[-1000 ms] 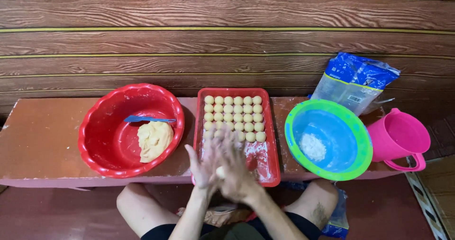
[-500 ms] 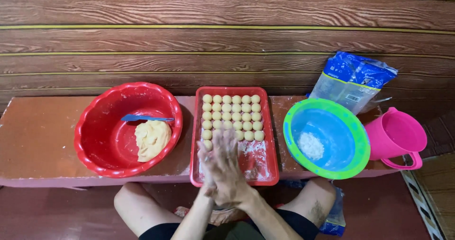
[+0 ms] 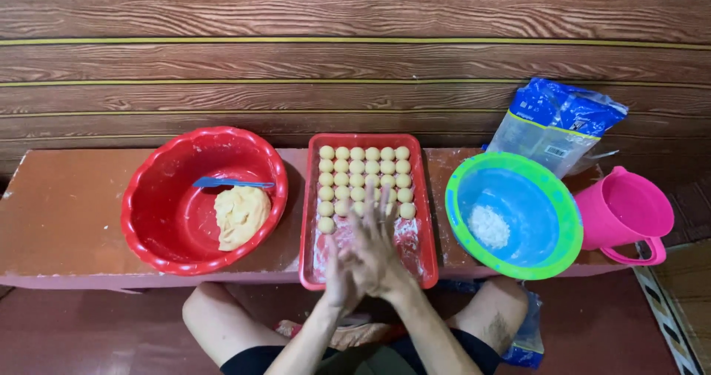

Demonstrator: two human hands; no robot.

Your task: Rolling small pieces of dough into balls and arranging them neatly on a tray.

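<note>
The left hand (image 3: 339,271) and the right hand (image 3: 378,253) are pressed palm to palm over the near end of the red tray (image 3: 426,219), fingers straight and blurred. Whatever sits between the palms is hidden, so I cannot tell whether a piece of dough is clamped there, though the flat, closed palms fit rolling a small ball.

The tray lies lengthwise on the tabletop (image 3: 59,219), straight ahead of the person, so both hands reach it without leaning. Its far half is filled with neat rows of pale dough balls (image 3: 363,175), packed from the back forward — the near half shows only a floury film, open space just under the hands.

To the left, touching or nearly touching the tray, stands a red bowl (image 3: 148,197) with a lump of yellow dough (image 3: 238,216) and a blue scraper (image 3: 231,184) lying across it, the supply kept within easy reach of the left hand. To the right, a blue bowl with a green rim (image 3: 552,197) holds a small heap of white flour (image 3: 489,227) — handy for dusting. Behind it leans a blue and clear bag (image 3: 555,123), and beside it stands a pink jug (image 3: 626,212).

The person sits cross-legged on the floor, knees under the tabletop edge.
</note>
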